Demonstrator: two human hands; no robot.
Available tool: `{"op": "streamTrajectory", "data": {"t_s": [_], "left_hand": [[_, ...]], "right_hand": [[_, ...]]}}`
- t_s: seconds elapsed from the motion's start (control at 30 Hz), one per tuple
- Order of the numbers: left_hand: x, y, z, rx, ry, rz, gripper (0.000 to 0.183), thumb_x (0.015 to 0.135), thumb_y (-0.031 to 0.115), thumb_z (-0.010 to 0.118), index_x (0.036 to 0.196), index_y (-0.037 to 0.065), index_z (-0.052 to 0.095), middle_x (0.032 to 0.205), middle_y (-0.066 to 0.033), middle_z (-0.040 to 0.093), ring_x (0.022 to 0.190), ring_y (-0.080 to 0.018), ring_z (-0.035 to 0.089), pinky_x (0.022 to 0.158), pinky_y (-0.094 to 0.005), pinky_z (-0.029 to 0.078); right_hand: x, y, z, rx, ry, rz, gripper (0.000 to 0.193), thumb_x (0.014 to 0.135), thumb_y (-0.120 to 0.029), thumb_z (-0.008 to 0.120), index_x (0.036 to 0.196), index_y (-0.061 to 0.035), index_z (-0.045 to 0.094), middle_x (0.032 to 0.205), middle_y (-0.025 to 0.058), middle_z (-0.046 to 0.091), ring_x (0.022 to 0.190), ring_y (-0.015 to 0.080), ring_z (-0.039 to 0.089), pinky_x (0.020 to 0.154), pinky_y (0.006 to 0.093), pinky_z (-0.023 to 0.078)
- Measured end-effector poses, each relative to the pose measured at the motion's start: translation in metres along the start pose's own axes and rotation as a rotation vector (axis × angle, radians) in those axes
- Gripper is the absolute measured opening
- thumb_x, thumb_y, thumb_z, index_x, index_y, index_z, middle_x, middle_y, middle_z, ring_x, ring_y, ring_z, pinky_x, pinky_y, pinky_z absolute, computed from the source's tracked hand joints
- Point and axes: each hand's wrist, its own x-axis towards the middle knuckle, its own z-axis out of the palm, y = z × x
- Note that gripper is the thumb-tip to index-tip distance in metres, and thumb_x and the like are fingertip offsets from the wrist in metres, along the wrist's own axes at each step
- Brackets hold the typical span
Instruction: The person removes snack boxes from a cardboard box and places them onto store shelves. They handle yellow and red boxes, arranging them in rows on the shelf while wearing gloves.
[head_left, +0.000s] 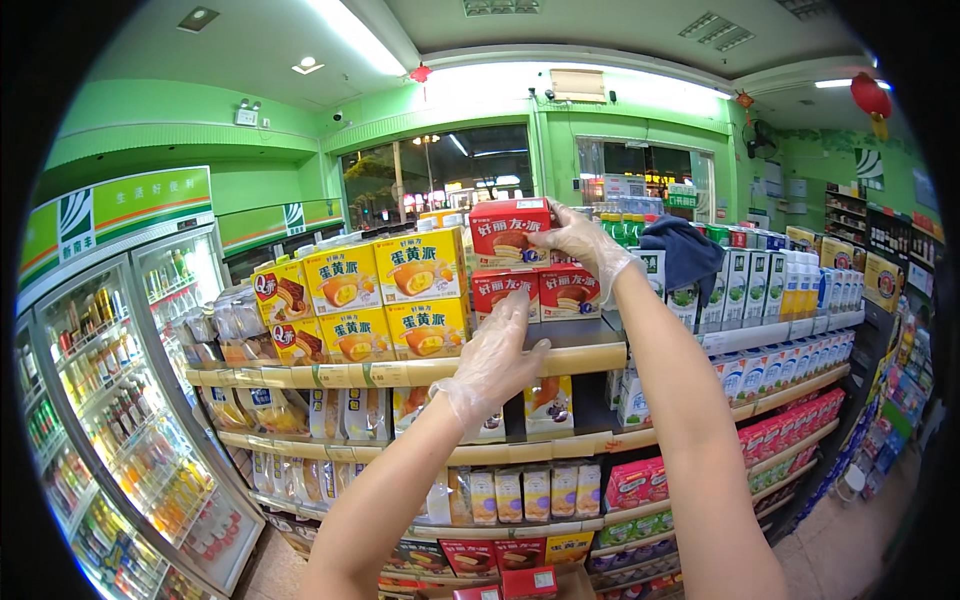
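Note:
Both hands wear thin clear plastic gloves. My right hand (588, 246) grips the right side of a red snack pie box (500, 238), its thumb on the front face. That box sits on top of two red boxes standing side by side on the top shelf, the lower left red box (494, 296) and the lower right red box (572, 298). In front of the lower left one, my left hand (503, 352) has its fingers stretched upward and its thumb apart. Its fingertips overlap that box's front; whether they touch it I cannot tell.
Stacked yellow pie boxes (418, 268) stand left of the red ones. A dark cloth (684, 250) lies over cartons at right. Below are shelves of packaged snacks, with a price-tag rail (400, 372) along the edge. Glass-door drink coolers (130, 400) stand at left.

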Motion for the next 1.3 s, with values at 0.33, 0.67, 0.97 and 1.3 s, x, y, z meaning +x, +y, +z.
{"op": "streamTrajectory", "data": {"t_s": [0.33,0.67,0.97,1.3], "left_hand": [[0.01,-0.011,0.038,0.286,0.039,0.181,0.071,0.089,0.044,0.06,0.135,-0.008,0.045,0.139,-0.0288,0.048,0.135,-0.0404,0.041,0.115,-0.0463,0.028],[0.013,-0.009,0.041,0.246,0.029,0.159,0.076,0.085,0.046,0.064,0.136,-0.007,0.044,0.139,-0.0281,0.048,0.135,-0.0398,0.041,0.116,-0.0458,0.026],[-0.01,0.004,0.035,0.129,0.186,0.3,0.067,0.086,0.024,0.066,0.139,-0.006,0.04,0.144,-0.0259,0.043,0.14,-0.0402,0.033,0.118,-0.0485,0.022],[-0.351,0.006,0.139,-0.38,-0.174,-0.345,0.06,0.083,0.008,0.069,0.138,0.0,0.045,0.141,-0.0198,0.047,0.129,-0.0383,0.047,0.105,-0.0415,0.042]], "right_hand": [[0.018,0.029,-0.006,-0.002,0.015,-0.05,0.066,0.081,-0.027,0.079,0.137,-0.0051,0.051,0.112,0.0085,0.067,0.095,0.0151,0.064,0.082,0.0292,0.053],[0.033,0.042,-0.003,-0.335,0.05,-0.045,0.058,0.086,-0.041,0.069,0.128,-0.0019,0.059,0.114,0.0171,0.069,0.101,0.025,0.067,0.085,0.0352,0.054],[-0.091,0.012,0.036,-0.145,0.489,-0.444,0.046,0.091,-0.027,0.063,0.127,0.0012,0.058,0.121,0.0228,0.064,0.114,0.0369,0.06,0.097,0.0402,0.047],[-0.439,0.178,0.118,0.024,-0.477,0.509,0.057,0.09,-0.026,0.068,0.14,-0.0035,0.05,0.142,0.0181,0.051,0.127,0.0284,0.053,0.107,0.0362,0.041]]}}
